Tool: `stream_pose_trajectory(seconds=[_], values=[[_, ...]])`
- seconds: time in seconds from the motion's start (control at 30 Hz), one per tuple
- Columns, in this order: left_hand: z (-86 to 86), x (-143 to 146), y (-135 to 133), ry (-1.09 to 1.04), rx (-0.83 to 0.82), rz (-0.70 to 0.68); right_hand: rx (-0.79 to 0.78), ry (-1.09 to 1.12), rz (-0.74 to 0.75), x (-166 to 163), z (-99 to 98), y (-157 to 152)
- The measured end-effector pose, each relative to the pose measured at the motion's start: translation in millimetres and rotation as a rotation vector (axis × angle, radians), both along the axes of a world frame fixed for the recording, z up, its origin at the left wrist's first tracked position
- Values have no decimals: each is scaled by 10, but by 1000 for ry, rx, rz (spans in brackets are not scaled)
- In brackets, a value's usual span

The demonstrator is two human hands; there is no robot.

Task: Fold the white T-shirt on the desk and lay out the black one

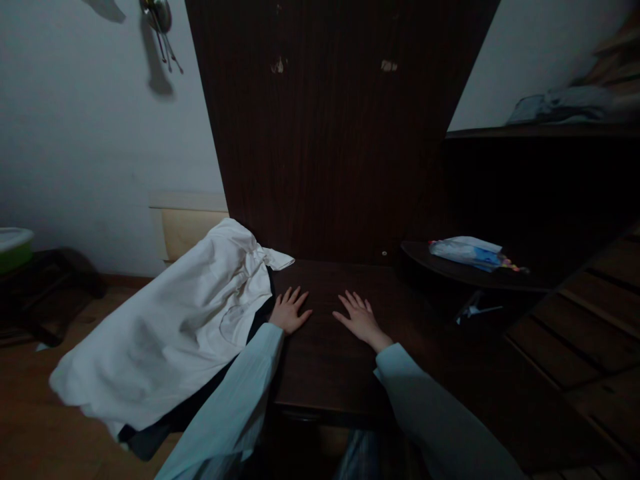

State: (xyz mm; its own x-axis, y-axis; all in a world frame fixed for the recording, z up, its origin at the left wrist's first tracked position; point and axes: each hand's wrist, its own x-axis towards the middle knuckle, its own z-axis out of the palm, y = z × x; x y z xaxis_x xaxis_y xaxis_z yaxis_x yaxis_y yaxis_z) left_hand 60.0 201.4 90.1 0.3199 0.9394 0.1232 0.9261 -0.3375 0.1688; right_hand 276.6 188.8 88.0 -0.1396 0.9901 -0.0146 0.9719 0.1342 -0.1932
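Both palms face down on a dark brown wooden desk top point(325, 360). My left hand point(289, 311) has its fingers spread and lies beside the edge of a white cloth point(190, 320). My right hand point(361, 317) rests a little to the right, fingers also stretched out, with bare wood between the two hands. Neither hand holds anything. The white cloth is draped over something dark, of which only a strip shows along its lower right edge; what it is stays hidden.
A tall dark wooden panel point(325, 133) rises behind the desk. On a low curved shelf point(420, 257) at right lies a blue and white plastic packet point(467, 252). Folded clothes point(560, 105) lie on a higher shelf. A green container point(15, 249) stands at far left.
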Motion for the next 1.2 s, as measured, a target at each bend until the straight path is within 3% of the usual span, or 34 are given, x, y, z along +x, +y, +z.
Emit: stream_pose_trajectory(seconds=[0.17, 0.43, 0.63, 1.2], values=[[-8, 10, 6, 25, -22, -48, 3, 3, 3, -1, 1, 2], [-61, 182, -9, 25, -23, 70, 37, -8, 48, -21, 16, -45], [-30, 186, -25, 7, -45, 9, 17, -3, 100, -18, 38, -71], [-9, 184, -28, 17, -69, 14, -12, 3, 111, -13, 55, -67]])
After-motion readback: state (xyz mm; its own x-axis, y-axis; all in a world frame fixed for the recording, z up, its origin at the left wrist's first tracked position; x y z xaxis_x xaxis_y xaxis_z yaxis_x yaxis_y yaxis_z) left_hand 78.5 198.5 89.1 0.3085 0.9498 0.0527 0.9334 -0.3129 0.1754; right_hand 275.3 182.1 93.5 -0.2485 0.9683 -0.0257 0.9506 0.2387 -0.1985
